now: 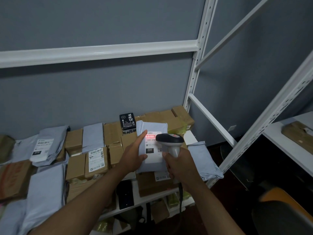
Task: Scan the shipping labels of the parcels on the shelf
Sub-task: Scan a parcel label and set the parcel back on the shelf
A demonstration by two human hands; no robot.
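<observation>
The shelf is packed almost edge to edge with parcels, so little of its white board shows apart from a strip at the back right corner and the front lip. Above the parcels there is wide open room up to the white crossbar, with the grey wall behind. On the right a white upright post and slanted braces close in that side, and a second rack stands beyond them.

The left edge of the picture cuts off several parcels, and those nearest the bottom left are blurred. Under the shelf a lower level holds more packages in shadow, too dark to tell apart. The small print on every label is unreadable.

A grey plastic mailer lies on top of brown boxes near the right end of the shelf. Its white label faces up, showing "231-239" and a black block reading "231". A red band of light falls across the barcode at the label's top.

The left hand rests flat on the mailer's left side, fingers straight and thumb spread toward the label. The right hand grips the handle of a scanner, whose dark head is just above the label's right edge.
</observation>
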